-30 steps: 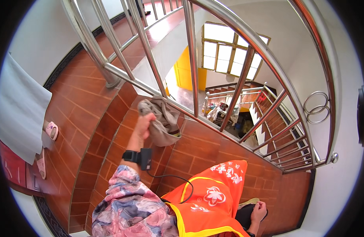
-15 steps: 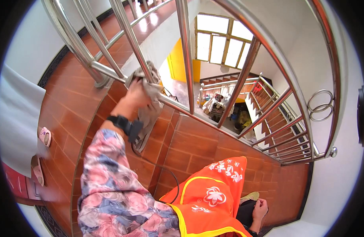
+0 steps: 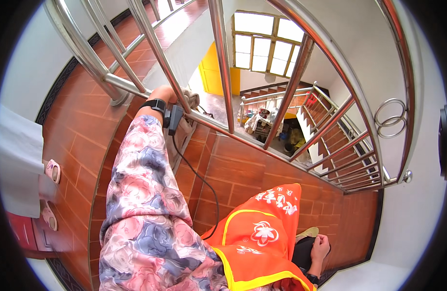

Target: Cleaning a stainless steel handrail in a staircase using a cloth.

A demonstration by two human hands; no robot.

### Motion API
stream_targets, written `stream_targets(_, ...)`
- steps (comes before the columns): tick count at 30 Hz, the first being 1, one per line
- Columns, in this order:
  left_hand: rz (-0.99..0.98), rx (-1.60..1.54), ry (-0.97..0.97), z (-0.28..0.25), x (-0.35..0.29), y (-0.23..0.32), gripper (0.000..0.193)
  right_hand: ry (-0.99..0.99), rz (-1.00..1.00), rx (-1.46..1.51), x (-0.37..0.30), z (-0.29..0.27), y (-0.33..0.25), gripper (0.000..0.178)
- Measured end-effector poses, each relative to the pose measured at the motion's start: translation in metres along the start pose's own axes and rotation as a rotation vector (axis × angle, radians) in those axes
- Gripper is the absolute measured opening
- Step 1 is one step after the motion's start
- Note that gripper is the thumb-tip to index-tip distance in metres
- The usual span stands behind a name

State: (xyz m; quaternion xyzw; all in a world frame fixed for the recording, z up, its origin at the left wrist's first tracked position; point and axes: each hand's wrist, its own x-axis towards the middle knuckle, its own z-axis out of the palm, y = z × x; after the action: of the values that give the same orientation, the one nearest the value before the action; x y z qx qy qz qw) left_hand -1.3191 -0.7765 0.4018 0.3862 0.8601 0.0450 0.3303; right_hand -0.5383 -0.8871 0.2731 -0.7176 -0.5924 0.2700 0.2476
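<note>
My left hand (image 3: 164,94) reaches through the lower part of the metal stair railing (image 3: 222,68), beside one of its upright bars. It is closed on a grey-beige cloth (image 3: 190,99), which shows just past the bar; the fingertips are hidden behind the bar and cloth. More greyish cloth hangs below, partly covered by my wrist. A black device on a wrist strap (image 3: 173,119) trails a black cable. Resting by my dark-clothed knee, my right hand (image 3: 320,248) has its fingers curled, with nothing visible in them.
An orange apron (image 3: 262,233) with yellow trim covers my lap. Brown tiled steps (image 3: 233,167) lie under the railing. Beyond it, a stairwell drops to a lower flight and a cluttered floor. Pink slippers (image 3: 52,170) and a pale hanging cloth (image 3: 19,150) are at left.
My left arm has stretched farther forward, and the hand has moved from in front of the bar to beside and behind it, with the cloth. My right hand stays at the knee.
</note>
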Motion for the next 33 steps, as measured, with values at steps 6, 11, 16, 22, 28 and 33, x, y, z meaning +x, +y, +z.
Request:
stream_targets(6, 0.260, 0.646, 0.574, 0.019, -0.074, 0.026, 0.027, -0.002, 0.011, 0.009, 0.003, 0.001, -0.005, 0.011)
stream_targets(11, 0.551, 0.386, 1.013, 0.064, -0.097, 0.024, 0.034, 0.006, 0.008, 0.044, -0.003, -0.001, 0.000, 0.011)
stream_targets(16, 0.692, 0.374, 1.151, 0.059, -0.122, 0.015, 0.036, -0.032, 0.122, 0.058, -0.014, -0.014, -0.018, 0.011)
stream_targets(22, 0.355, 0.703, 1.155, 0.024, -0.099, 0.003, 0.037, -0.009, 0.038, 0.024, -0.015, -0.012, -0.009, 0.012)
stream_targets(28, 0.035, 0.704, 0.769, 0.035, -0.129, 0.063, 0.027, 0.051, -0.030, -0.076, -0.012, -0.005, -0.015, 0.012)
stream_targets(33, 0.283, 0.236, 1.376, 0.088, -0.102, 0.043, 0.030, 0.021, -0.095, -0.058, -0.008, 0.002, -0.030, 0.013)
